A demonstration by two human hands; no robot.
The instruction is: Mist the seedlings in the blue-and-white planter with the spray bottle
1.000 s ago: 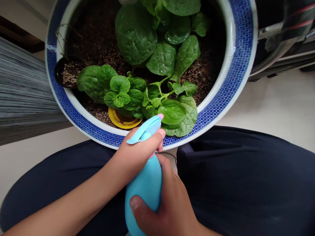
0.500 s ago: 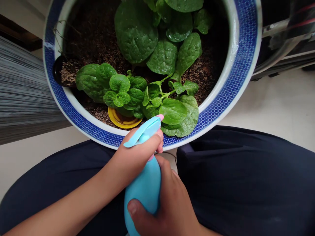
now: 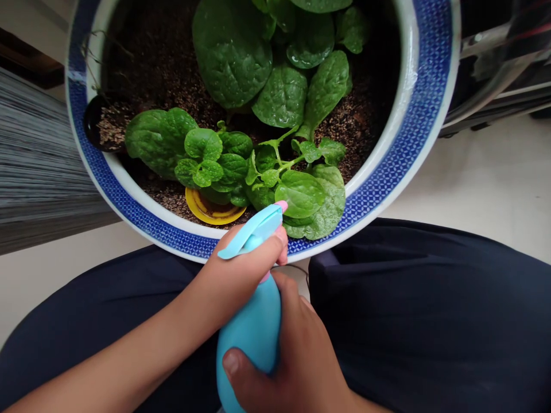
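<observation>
Upright between my knees is a light-blue spray bottle point(image 3: 252, 327) with a pink nozzle tip. My left hand point(image 3: 241, 269) is wrapped round its neck and trigger; the trigger itself is hidden by the fingers. Lower down, my right hand point(image 3: 297, 350) grips the bottle's body, thumb across the front. The nozzle points at a broad green leaf point(image 3: 300, 194) at the near edge of a leafy plant point(image 3: 232, 54). Water drops dot several leaves. The plant grows from dark soil point(image 3: 172, 74) in a large pot point(image 3: 424, 120) with a blue-and-white patterned rim.
A yellow round dish point(image 3: 213, 211) sits in the soil near the front rim. At the left rim lies a small black pot point(image 3: 101, 123) with grainy soil. Grey string-like fabric point(image 3: 38, 155) hangs at left. Metal bars point(image 3: 495, 86) stand at right, over a pale floor point(image 3: 486, 178).
The pot and plants sit slightly further left and look a little larger in view. Both hands keep their hold on the spray bottle, almost unmoved.
</observation>
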